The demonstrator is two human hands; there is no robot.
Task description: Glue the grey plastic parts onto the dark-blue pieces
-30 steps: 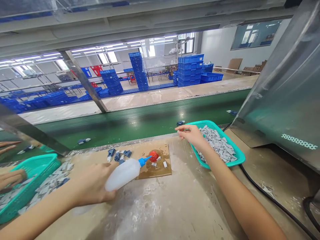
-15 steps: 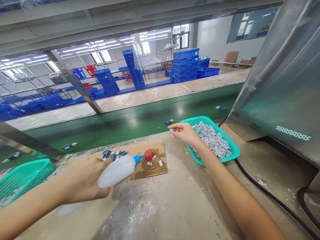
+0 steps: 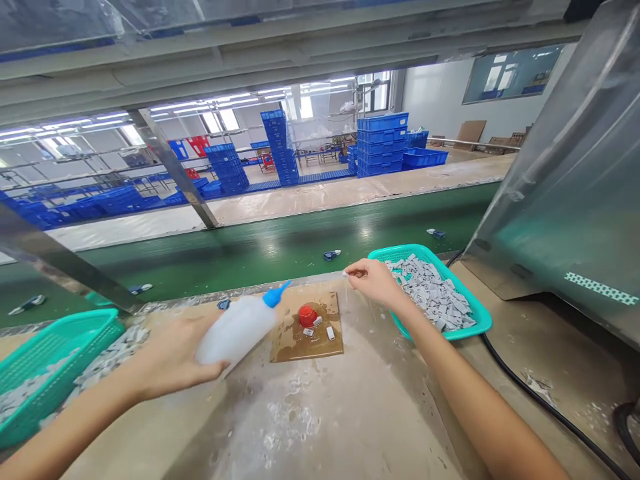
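Note:
My left hand (image 3: 173,353) is wrapped around a white squeeze bottle (image 3: 237,337) with a blue nozzle, which points up and to the right. Just right of it lies a wet brown board (image 3: 287,352) bearing a red cap-like piece (image 3: 307,316) and a few small white plastic parts (image 3: 330,333). Above the table, beside a green basket (image 3: 483,321) heaped with grey-white parts (image 3: 440,293), my right hand (image 3: 373,280) pinches a small white part (image 3: 345,274) between thumb and fingertips. The bottle and left hand hide some of the tabletop behind them.
Beyond the table runs a green conveyor belt (image 3: 270,257) with dark blue-and-white pieces (image 3: 331,255) spaced along it. Another green basket (image 3: 107,319) and loose parts (image 3: 113,350) are at the left. A metal housing (image 3: 565,193) and black cable (image 3: 540,393) border the right.
The bottle has lifted away from the red piece, its nozzle swinging upward. My right hand still pinches the small white part, while the view has shifted slightly.

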